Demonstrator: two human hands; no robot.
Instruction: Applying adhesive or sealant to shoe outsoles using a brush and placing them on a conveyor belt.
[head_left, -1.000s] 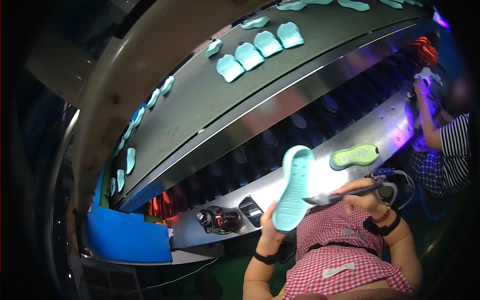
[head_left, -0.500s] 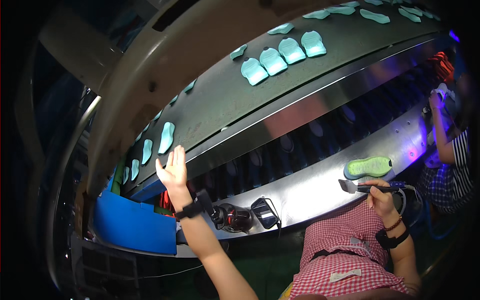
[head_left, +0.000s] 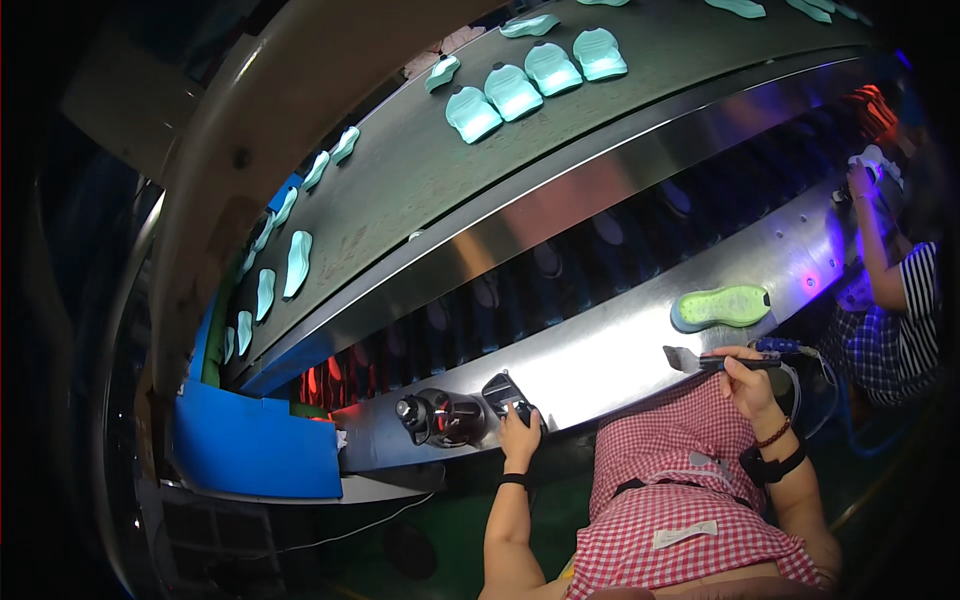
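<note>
My right hand (head_left: 750, 385) is closed around the dark handle of a flat brush (head_left: 684, 359), its bristle end pointing left. Just beyond the brush, a lime-green shoe sole (head_left: 722, 308) with a bluish end lies on the metal ledge. My left hand (head_left: 519, 440) is at the near end of a black phone (head_left: 499, 388) on the same ledge, its fingers bent over the edge. The fingertips are partly lost against the dark device. A dark bottle (head_left: 442, 418) stands just left of the phone.
Beyond the metal ledge (head_left: 600, 370), a dark conveyor belt (head_left: 400, 200) carries several pale turquoise soles (head_left: 512, 92). Dim rows of shoes show below it. A blue panel (head_left: 255, 445) stands at left. At far right, a co-worker's hand (head_left: 861, 182) holds a whitish shoe.
My left hand has come down from beside the belt to the phone, and its spread fingers have bent. My right hand still holds the brush. The whole view has shifted slightly.
</note>
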